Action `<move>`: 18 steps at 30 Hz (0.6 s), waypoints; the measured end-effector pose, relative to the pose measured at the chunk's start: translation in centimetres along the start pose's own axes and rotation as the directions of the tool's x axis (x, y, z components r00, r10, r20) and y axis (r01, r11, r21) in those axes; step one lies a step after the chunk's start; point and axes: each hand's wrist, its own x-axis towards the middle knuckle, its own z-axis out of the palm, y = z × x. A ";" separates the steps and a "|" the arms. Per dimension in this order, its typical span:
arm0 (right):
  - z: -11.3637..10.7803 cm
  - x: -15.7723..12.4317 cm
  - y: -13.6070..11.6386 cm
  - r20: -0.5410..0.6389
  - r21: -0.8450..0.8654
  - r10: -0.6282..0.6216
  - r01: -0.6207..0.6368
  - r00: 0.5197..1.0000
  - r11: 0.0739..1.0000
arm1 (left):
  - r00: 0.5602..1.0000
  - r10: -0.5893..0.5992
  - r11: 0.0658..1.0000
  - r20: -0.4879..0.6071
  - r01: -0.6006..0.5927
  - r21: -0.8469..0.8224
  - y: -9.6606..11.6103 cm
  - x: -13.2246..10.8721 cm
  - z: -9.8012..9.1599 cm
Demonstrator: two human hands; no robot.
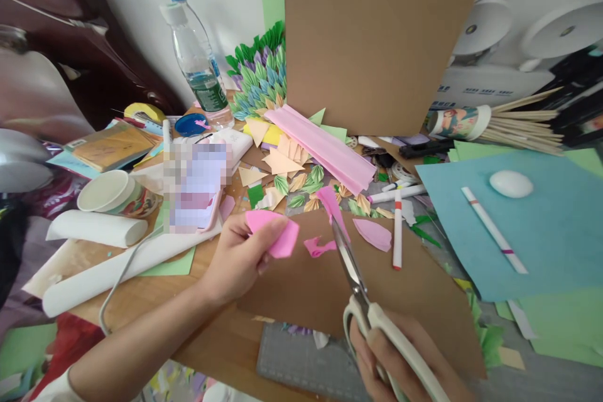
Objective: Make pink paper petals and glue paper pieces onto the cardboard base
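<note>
Between the thumb and fingers of my left hand [242, 254] is a piece of bright pink paper [277, 240] with cut, angled edges. My right hand [400, 352] grips white-handled scissors [353, 270], fingers through the loops. The blades look nearly closed and point up and away, and a pink paper strip [333, 207] lies at their tip. Beside the blades rests a small pink scrap [319, 247]. A paler pink petal-shaped piece [372, 234] lies to the right on the brown cardboard [292, 292]. Behind it is a folded pink paper roll [325, 149].
A marker [397, 232] lies right of the petal. Blue paper [452, 220] at the right carries a white egg-shaped object [511, 183] and another marker [494, 229]. On the left are a phone [202, 182], a paper cup [108, 191] and water bottles [202, 69]. Tall cardboard [372, 38] stands behind.
</note>
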 end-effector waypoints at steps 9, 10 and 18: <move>0.4 0.1 -2.3 -0.203 -0.778 -0.072 -0.116 0.977 0.618 | 0.997 0.061 0.998 -0.054 -0.060 0.017 1.6 0.7 0.1; 0.6 -0.2 -2.6 -0.217 -0.806 -0.068 -0.139 0.974 0.575 | 0.997 0.063 0.997 -0.043 -0.060 0.052 1.8 0.6 0.0; -1.3 -4.3 -2.8 -0.207 -0.892 -0.179 -0.110 0.962 0.439 | 0.995 0.084 0.966 -0.046 -0.070 0.248 3.1 -0.9 -1.2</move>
